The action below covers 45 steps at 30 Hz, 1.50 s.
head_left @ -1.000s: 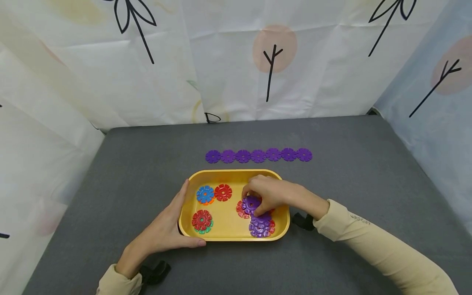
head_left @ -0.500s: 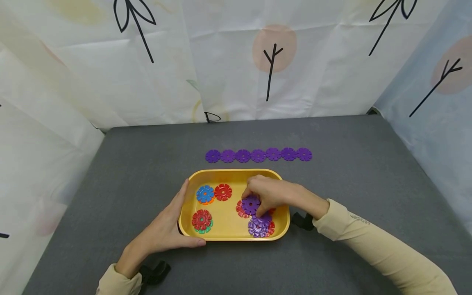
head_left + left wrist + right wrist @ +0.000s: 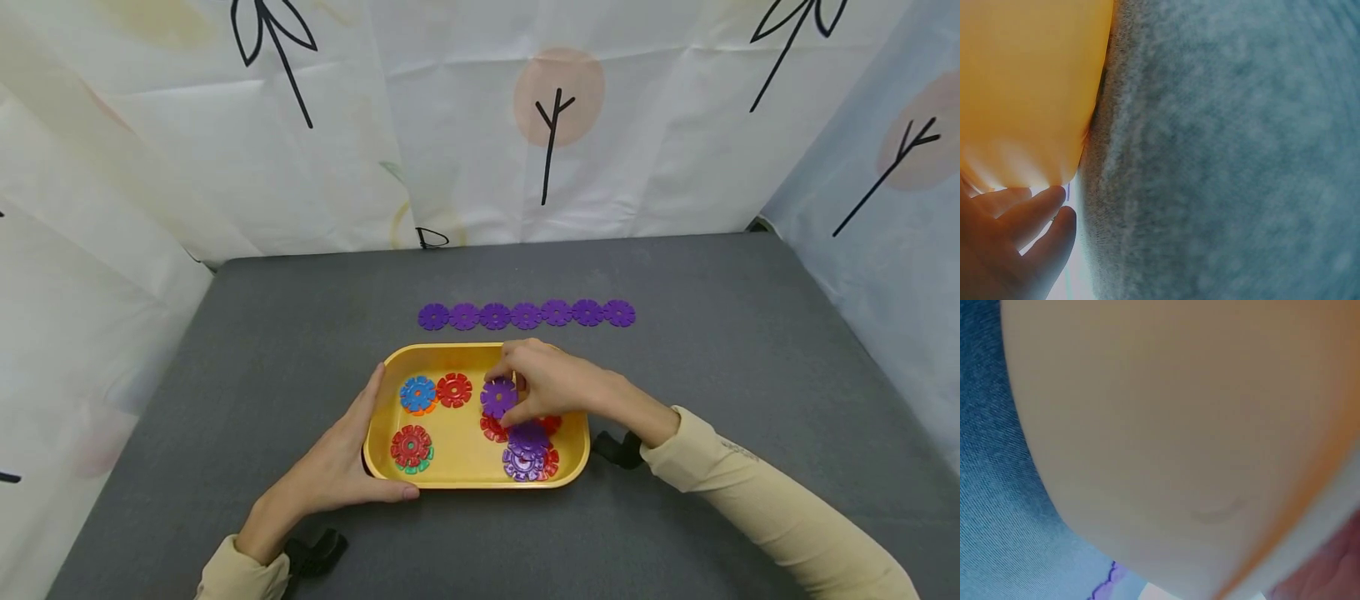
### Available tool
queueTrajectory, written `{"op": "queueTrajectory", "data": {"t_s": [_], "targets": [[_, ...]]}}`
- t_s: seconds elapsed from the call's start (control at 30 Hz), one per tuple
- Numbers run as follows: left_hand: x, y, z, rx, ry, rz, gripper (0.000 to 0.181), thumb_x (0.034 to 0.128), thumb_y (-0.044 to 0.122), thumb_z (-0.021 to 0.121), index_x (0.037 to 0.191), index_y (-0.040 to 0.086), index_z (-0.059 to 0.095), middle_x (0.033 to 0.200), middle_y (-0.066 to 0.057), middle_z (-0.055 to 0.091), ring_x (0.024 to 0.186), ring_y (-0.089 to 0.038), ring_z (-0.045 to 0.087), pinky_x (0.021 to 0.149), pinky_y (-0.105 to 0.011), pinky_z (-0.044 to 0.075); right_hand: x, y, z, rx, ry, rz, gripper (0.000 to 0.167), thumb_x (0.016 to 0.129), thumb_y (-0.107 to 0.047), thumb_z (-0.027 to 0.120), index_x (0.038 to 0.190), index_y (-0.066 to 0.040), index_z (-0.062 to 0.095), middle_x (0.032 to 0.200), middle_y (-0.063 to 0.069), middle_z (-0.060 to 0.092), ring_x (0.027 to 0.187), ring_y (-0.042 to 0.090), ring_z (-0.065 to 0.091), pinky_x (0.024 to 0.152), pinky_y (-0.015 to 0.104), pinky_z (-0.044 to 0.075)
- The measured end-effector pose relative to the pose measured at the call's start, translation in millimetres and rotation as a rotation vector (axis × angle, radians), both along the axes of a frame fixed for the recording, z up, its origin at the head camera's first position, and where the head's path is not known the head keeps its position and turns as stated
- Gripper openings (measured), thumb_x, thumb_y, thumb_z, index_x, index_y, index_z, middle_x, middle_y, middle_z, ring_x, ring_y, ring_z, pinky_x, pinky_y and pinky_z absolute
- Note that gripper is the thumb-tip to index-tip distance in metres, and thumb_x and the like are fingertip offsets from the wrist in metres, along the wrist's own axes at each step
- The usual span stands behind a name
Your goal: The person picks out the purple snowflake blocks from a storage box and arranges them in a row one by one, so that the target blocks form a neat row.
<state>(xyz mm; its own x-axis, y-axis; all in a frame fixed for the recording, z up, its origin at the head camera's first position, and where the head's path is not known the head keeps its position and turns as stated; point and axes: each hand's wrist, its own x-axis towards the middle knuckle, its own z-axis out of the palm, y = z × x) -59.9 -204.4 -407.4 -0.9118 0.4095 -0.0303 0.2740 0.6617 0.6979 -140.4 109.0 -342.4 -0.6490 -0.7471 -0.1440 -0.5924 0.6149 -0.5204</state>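
My right hand (image 3: 555, 379) pinches a purple snowflake-shaped plastic disc (image 3: 498, 398) between thumb and fingers, over the right part of a yellow tray (image 3: 459, 479). Just below it lie more purple discs (image 3: 523, 463), overlapping on red ones (image 3: 550, 422). My left hand (image 3: 333, 462) grips the tray's left end, with the thumb along the front edge and the fingers on the left side. In the left wrist view, fingertips (image 3: 1054, 200) touch the tray's outer wall (image 3: 1029, 94). The tray's wall (image 3: 1179, 425) fills most of the right wrist view, where the held disc is hidden.
Behind the tray, a row of several purple discs (image 3: 525, 316) runs edge to edge across the grey table (image 3: 712, 333). In the tray's left half lie a blue disc (image 3: 417, 392) over an orange one, a red disc (image 3: 453, 390), and another red disc (image 3: 410, 446) over a green one.
My right hand has lifted slightly and shifted to the left and back with the purple disc, away from the other purple discs. My left hand and the tray have stayed put.
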Motion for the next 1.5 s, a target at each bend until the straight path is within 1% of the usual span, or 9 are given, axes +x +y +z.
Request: {"op": "queueTrajectory", "data": {"t_s": [0.1, 0.3, 0.43, 0.57, 0.73, 0.93, 1.1, 1.37, 1.5], "targets": [[-0.2, -0.2, -0.4, -0.002, 0.007, -0.002, 0.148, 0.0638, 0.054, 0.093, 0.165, 0.026, -0.012, 0.172, -0.011, 0.014, 0.151, -0.037, 0.033, 0.112, -0.066, 0.039, -0.1, 2.5, 4.4, -0.021, 0.01, -0.046, 0.054, 0.08, -0.029, 0.089, 0.126, -0.007, 0.073, 0.09, 0.003, 0.058, 0.077, 0.011, 0.05, 0.068, 0.021, 0.043], [-0.5, -0.1, -0.5, 0.004, -0.004, 0.006, 0.148, 0.0629, 0.055, 0.093, 0.164, 0.032, -0.012, 0.173, -0.008, 0.013, 0.152, -0.034, 0.032, 0.114, -0.064, 0.038, -2.8, 11.9, 10.4, -0.114, 0.1, -0.137, 0.05, 0.08, -0.03, 0.089, 0.123, -0.008, 0.075, 0.091, 0.003, 0.061, 0.079, 0.015, 0.052, 0.066, 0.022, 0.044], [0.1, 0.1, 0.2, 0.008, -0.012, 0.007, 0.147, 0.0626, 0.055, 0.093, 0.164, 0.034, -0.012, 0.173, -0.007, 0.012, 0.153, -0.034, 0.031, 0.115, -0.065, 0.037, -4.3, 20.6, 13.2, -0.158, 0.133, -0.214, 0.051, 0.079, -0.027, 0.089, 0.124, -0.008, 0.074, 0.091, 0.005, 0.061, 0.081, 0.017, 0.053, 0.066, 0.022, 0.046], [0.5, 0.1, 0.4, 0.007, -0.009, 0.008, 0.148, 0.0618, 0.055, 0.094, 0.164, 0.034, -0.011, 0.173, -0.008, 0.013, 0.153, -0.034, 0.031, 0.115, -0.064, 0.037, -6.2, 29.9, 12.5, -0.182, 0.142, -0.274, 0.053, 0.079, -0.023, 0.09, 0.126, -0.004, 0.073, 0.092, 0.007, 0.061, 0.08, 0.018, 0.056, 0.067, 0.023, 0.05], [0.7, 0.3, 0.5, 0.006, -0.01, 0.012, 0.148, 0.0613, 0.055, 0.094, 0.164, 0.034, -0.011, 0.172, -0.009, 0.014, 0.153, -0.034, 0.031, 0.115, -0.065, 0.037, -10.3, 41.1, 9.3, -0.204, 0.174, -0.319, 0.055, 0.08, -0.021, 0.089, 0.128, -0.001, 0.071, 0.093, 0.008, 0.061, 0.082, 0.02, 0.059, 0.071, 0.026, 0.054], [1.0, 0.8, 0.9, 0.004, -0.012, 0.014, 0.148, 0.0615, 0.055, 0.094, 0.164, 0.031, -0.01, 0.172, -0.01, 0.015, 0.153, -0.035, 0.032, 0.115, -0.065, 0.037, -18.7, 58.4, 6.3, -0.191, 0.217, -0.379, 0.054, 0.081, -0.022, 0.088, 0.128, -0.002, 0.071, 0.094, 0.011, 0.06, 0.081, 0.024, 0.056, 0.07, 0.027, 0.05], [0.6, 0.6, 0.6, 0.012, -0.012, 0.008, 0.148, 0.0619, 0.054, 0.094, 0.164, 0.031, -0.011, 0.172, -0.011, 0.015, 0.152, -0.035, 0.033, 0.114, -0.065, 0.038, -29.6, 79.3, 3.0, -0.162, 0.225, -0.451, 0.056, 0.081, -0.022, 0.087, 0.13, -0.001, 0.069, 0.095, 0.015, 0.06, 0.083, 0.027, 0.056, 0.067, 0.028, 0.046], [0.0, 0.1, -0.1, 0.014, -0.009, 0.005, 0.148, 0.0619, 0.054, 0.094, 0.163, 0.034, -0.012, 0.172, -0.01, 0.015, 0.152, -0.035, 0.033, 0.114, -0.065, 0.038, -48.5, 119.7, -8.0, -0.1, 0.202, -0.58, 0.059, 0.085, -0.024, 0.084, 0.133, 0.003, 0.065, 0.109, 0.025, 0.062, 0.095, 0.036, 0.061, 0.08, 0.047, 0.053], [-0.3, 0.2, -0.3, 0.015, -0.01, 0.005, 0.148, 0.0619, 0.054, 0.094, 0.164, 0.033, -0.012, 0.172, -0.01, 0.015, 0.152, -0.034, 0.033, 0.114, -0.065, 0.038, -57.4, 142.3, -18.4, -0.065, 0.155, -0.633, 0.061, 0.086, -0.025, 0.083, 0.134, 0.006, 0.063, 0.12, 0.032, 0.061, 0.096, 0.038, 0.063, 0.079, 0.048, 0.053]]}}
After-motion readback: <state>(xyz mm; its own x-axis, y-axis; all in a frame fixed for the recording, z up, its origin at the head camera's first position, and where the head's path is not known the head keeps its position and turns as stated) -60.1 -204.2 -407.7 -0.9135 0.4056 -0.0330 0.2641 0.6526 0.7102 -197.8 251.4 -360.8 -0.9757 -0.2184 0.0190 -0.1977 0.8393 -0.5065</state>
